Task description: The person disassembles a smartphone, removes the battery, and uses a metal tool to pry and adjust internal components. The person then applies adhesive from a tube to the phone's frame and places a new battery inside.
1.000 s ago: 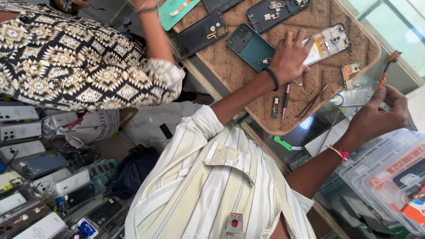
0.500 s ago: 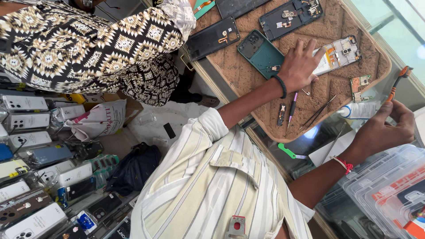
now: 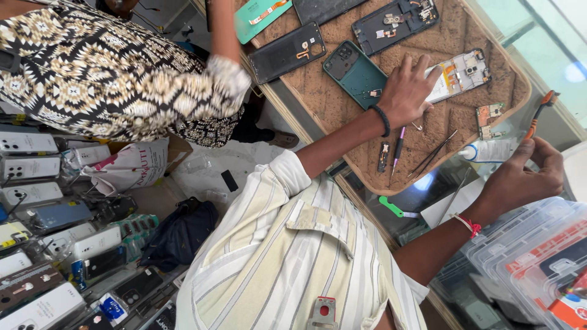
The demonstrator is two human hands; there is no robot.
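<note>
Pressing left hand (image 3: 406, 91) spread on opened phone (image 3: 458, 74); right hand (image 3: 523, 174) pinching orange-handled screwdriver (image 3: 538, 119).

Teal phone back (image 3: 356, 74); orange-handled screwdriver (image 3: 538, 118); brown cork mat (image 3: 330, 104); cream striped shirt (image 3: 293, 256).

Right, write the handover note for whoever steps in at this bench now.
Left hand: open, fingers spread on the opened phone, board exposed.
Right hand: holds the orange-handled tool off the mat's edge, touching no phone.
On the brown mat: green back cover, tweezers, purple-tipped tool, small loose board.
Done: several phones lie with their backs off.
Left: opened phone not closed, loose parts out.
</note>
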